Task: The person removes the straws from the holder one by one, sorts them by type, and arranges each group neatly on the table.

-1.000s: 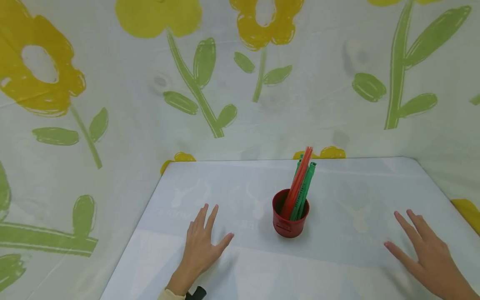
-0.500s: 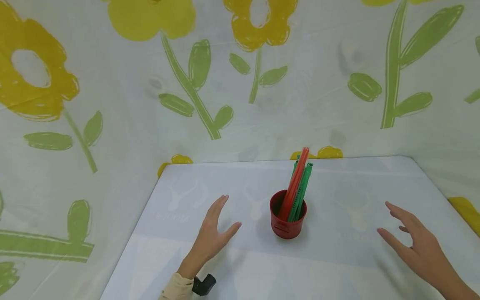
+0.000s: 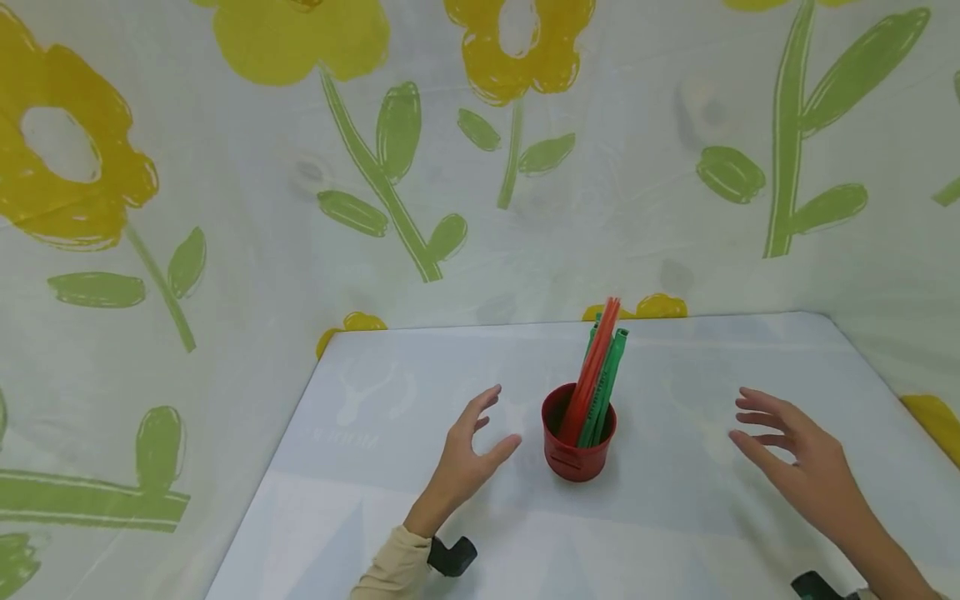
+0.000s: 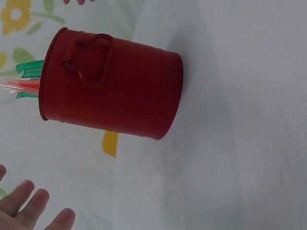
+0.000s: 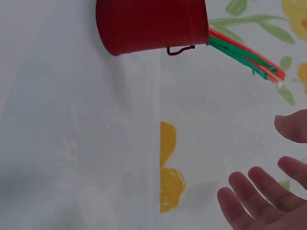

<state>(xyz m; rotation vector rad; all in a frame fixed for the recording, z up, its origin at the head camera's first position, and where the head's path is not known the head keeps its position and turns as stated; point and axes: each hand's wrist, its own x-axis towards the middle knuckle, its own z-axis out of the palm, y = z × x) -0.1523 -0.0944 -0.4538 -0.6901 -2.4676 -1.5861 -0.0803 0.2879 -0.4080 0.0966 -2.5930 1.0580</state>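
A small red metal bucket [image 3: 573, 462] stands upright on the white table. Red straw-like sticks [image 3: 592, 371] and green ones [image 3: 611, 379] with printing lean out of it toward the back right. My left hand [image 3: 459, 462] hovers just left of the bucket, thumb and fingers spread apart and holding nothing. Farther off on the right, my right hand [image 3: 802, 471] has loosely bent fingers, also around nothing. The left wrist view shows a wire handle on the side of the bucket [image 4: 129, 96]; the right wrist view catches my right fingers [image 5: 259, 191] below the stick ends.
The white table [image 3: 660, 533] has faint pale prints on it. Behind and to the left hangs a light cloth [image 3: 615, 208] with yellow flowers and green leaves. Dark straps [image 3: 453, 557] sit at both wrists.
My left hand has moved right toward the bucket, and my right hand has come in from the right. The fingers of both are more bent now. The bucket has stayed in place.
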